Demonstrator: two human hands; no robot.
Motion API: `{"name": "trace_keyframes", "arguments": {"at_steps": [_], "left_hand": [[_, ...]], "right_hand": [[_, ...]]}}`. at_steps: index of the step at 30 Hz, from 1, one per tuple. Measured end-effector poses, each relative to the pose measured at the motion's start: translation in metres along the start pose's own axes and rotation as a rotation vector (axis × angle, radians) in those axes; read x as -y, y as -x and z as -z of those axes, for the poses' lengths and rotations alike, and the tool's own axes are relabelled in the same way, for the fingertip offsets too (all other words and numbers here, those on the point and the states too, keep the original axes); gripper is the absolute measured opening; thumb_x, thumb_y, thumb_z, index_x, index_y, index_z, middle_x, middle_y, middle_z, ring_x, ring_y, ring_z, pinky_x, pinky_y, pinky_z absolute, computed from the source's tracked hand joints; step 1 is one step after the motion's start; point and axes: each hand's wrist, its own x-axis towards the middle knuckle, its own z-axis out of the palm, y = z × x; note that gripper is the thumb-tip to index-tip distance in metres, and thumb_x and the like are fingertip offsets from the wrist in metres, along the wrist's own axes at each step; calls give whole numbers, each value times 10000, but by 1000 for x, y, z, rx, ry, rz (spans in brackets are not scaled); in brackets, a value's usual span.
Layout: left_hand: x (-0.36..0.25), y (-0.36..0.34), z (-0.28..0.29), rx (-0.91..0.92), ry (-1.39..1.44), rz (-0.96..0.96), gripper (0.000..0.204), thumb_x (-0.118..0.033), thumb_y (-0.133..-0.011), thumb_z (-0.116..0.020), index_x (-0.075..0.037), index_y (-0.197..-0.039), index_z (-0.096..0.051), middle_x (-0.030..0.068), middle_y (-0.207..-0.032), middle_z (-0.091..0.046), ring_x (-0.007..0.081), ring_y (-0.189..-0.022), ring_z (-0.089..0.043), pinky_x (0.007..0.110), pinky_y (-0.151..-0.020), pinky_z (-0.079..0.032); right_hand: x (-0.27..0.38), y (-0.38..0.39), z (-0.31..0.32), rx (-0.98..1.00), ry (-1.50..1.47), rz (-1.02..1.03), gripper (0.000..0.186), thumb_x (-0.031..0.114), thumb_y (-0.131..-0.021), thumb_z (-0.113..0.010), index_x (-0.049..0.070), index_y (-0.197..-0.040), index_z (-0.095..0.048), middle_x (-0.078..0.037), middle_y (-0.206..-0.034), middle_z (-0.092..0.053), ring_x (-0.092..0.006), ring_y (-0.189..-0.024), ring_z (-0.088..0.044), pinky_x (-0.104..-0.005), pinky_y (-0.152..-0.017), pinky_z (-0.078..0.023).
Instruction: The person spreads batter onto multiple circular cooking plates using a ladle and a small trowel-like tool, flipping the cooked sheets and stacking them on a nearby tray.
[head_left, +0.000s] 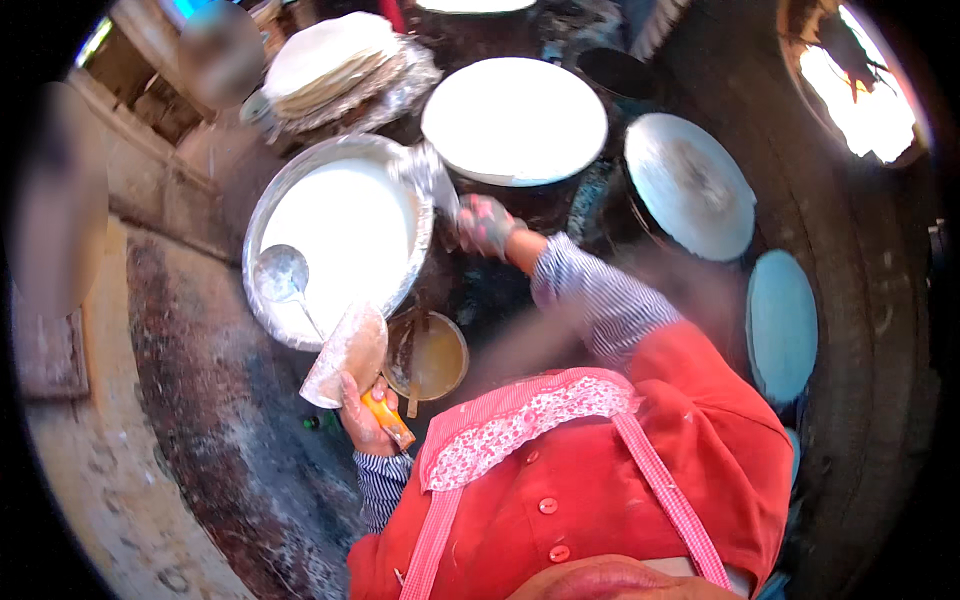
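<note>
A wide metal basin point(257, 305) of white batter point(335, 225) stands in front of me, with a metal ladle point(281, 273) in it. My left hand point(366, 415) is closed around an orange handle point(388, 418) below the basin. A pale, batter-smeared, bowl-shaped piece point(347, 357) rises from this hand; whether it joins the handle I cannot tell. My right hand point(487, 226), in a grey glove with pink patches, grips a flat metal scraper point(424, 175) at the basin's right rim. Motion blurs the scraper. Beyond it lies a large round white sheet point(514, 120), apparently on a griddle.
Far left, a stack of thin white rounds point(330, 65) rests on crumpled wrapping. A pot of yellowish liquid point(440, 357) with a stick sits below the basin. Round pale lids or griddles point(690, 185) curve along the right, beside a dark pan point(615, 73). A blurred person stands far left.
</note>
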Motion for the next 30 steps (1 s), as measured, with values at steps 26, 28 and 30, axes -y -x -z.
{"name": "trace_keyframes", "arguments": {"at_steps": [26,28,30], "left_hand": [[114,92,-164,1034,-334,659,371,-382,-838,-572,-57,-961,-441,48,-677,-468,114,-534,-474,213,-437,-445],[123,110,-166,1062,-332,704,372,-375,-842,-570,-53,-980,-444,51,-682,-469,112,-536,-471,213,-435,-442],[122,119,-159,1072,-318,740,375,-367,-846,-568,-48,-1000,-446,54,-687,-469,110,-538,-468,212,-432,-438]], "right_hand": [[-219,829,-138,-1920,225,-1621,434,380,-805,-499,143,-1168,-480,-166,-1115,-549,-367,-968,-553,-452,-809,-450],[-222,845,-141,-1909,84,-1618,428,344,-807,-500,153,-1190,-472,-171,-1134,-538,-368,-971,-552,-451,-823,-446],[-210,849,-131,-1781,-12,-1623,436,320,-805,-509,151,-1205,-470,-168,-1142,-533,-363,-972,-551,-445,-832,-443]]}}
